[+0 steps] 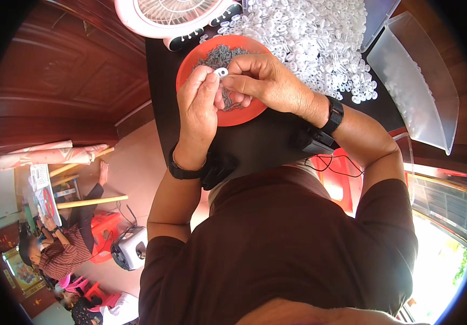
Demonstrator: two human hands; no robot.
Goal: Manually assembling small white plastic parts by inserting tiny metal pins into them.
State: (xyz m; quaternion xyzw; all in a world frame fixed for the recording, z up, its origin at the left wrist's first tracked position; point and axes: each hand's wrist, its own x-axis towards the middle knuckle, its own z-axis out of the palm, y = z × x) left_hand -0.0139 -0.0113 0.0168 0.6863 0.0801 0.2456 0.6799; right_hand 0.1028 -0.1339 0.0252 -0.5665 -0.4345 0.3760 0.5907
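The left hand's (pixel 196 105) fingers pinch a smooth, holed white oval piece (pixel 221 72) above a round orange bowl (pixel 247 45) of slim gray bits (pixel 217 57). The right hand's (pixel 266 81) fingers bunch beside it, their grip unclear. Glossy white plastic pieces (pixel 314 43) heap on the black desk (pixel 266 143).

Our left hand (pixel 197 103) pinching a small white piece (pixel 221 72), our right hand (pixel 268 81) close against it, slim grey pieces (pixel 218 55) in an orange bowl (pixel 239 117) (round) beneath our fingers (pixel 244 85), white heap (pixel 309 38) beyond, to their right
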